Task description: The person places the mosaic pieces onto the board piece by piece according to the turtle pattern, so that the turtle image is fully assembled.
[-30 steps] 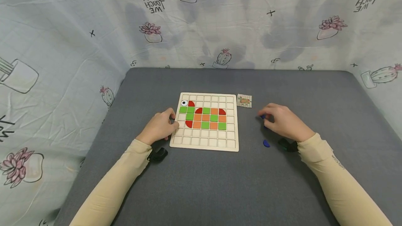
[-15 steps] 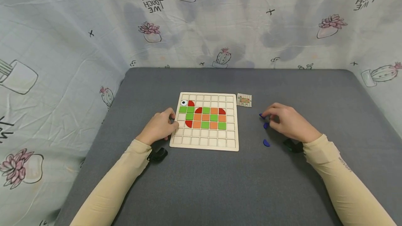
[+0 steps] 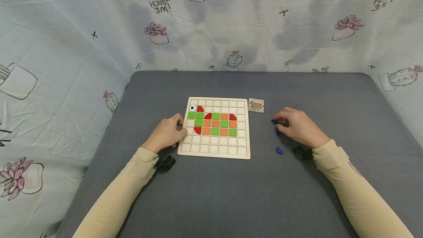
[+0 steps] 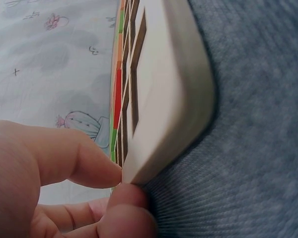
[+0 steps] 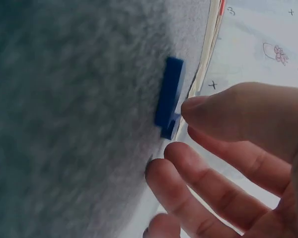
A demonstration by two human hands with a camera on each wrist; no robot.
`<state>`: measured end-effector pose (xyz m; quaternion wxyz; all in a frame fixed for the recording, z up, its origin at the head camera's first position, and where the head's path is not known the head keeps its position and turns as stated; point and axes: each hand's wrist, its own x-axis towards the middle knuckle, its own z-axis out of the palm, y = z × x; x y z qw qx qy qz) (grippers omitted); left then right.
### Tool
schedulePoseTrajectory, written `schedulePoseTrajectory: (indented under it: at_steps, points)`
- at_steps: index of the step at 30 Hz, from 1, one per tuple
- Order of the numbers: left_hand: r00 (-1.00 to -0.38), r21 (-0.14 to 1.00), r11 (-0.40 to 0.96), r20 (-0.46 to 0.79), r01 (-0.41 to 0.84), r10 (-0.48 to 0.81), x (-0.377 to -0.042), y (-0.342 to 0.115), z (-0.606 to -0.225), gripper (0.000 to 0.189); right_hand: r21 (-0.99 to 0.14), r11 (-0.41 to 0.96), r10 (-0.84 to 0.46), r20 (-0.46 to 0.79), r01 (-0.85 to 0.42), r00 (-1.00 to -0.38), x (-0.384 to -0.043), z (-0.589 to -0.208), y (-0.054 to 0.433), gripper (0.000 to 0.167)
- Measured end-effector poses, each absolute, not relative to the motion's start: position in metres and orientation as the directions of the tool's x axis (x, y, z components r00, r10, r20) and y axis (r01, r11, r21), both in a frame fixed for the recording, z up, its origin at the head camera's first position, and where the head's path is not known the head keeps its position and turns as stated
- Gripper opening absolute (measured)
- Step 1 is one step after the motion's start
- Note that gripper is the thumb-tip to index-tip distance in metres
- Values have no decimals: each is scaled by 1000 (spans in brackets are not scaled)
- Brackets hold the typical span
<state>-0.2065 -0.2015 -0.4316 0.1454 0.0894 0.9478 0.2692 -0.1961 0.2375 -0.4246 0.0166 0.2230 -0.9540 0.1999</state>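
Note:
A square pale wooden board (image 3: 213, 150) with a grid of cells lies flat on the table. Green, orange and red tiles (image 3: 214, 123) fill some cells, and an eye tile (image 3: 192, 108) is near its upper left. My left hand (image 3: 166, 132) pinches the board's left edge; in the left wrist view the thumb and fingers (image 4: 97, 163) meet at its corner. To the right, my right hand (image 3: 297, 125) hovers low over two blue pieces, its fingers loosely bent. A third blue piece (image 3: 279, 150) lies nearer me. In the right wrist view a blue piece (image 5: 170, 91) sits beside the thumb.
A small printed card (image 3: 256, 105) lies by the board's upper right corner. The table (image 3: 211, 194) is covered in grey cloth. White curtains (image 3: 211, 21) printed with potted plants hang behind and at the sides. A black strap device (image 3: 165, 163) is on my left wrist.
My right hand first drew back to the right, baring the middle blue piece, then came left over the pieces again. My left hand stays at the board's edge.

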Motion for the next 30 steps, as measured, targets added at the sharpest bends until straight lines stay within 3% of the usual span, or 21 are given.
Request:
schedulePoseTrajectory:
  at_steps: [18, 30]
  points:
    - [-942, 534, 841, -228, 92, 248, -207, -202, -431, 24, -387, 804, -438, 126, -451, -890, -198, -428, 225, 14]
    - [-941, 536, 838, -222, 99, 253, -206, -202, -433, 23, -452, 728, -494, 175, -515, -852, -210, -421, 169, 14]
